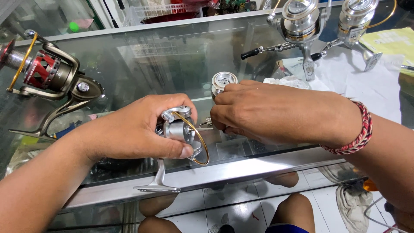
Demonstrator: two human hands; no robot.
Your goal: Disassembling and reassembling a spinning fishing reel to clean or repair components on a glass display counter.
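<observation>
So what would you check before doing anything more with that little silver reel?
1. Left hand has a firm wrap round the silver reel body: ok.
2. Right hand fingertips at the reel's front shaft: ok.
3. Removed spool standing safely on the glass counter: ok.
4. Gold bail wire free of the fingers: ok.
5. Small part under the right fingers: cannot tell.

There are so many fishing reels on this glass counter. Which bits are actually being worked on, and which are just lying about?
Being worked on:
- silver reel with gold bail, gripped by the left hand
- silver spool, at the right hand fingertips

Lying about:
- red and bronze reel, far left
- two silver reels at the back
- white paper
- yellow-green sheet
</observation>
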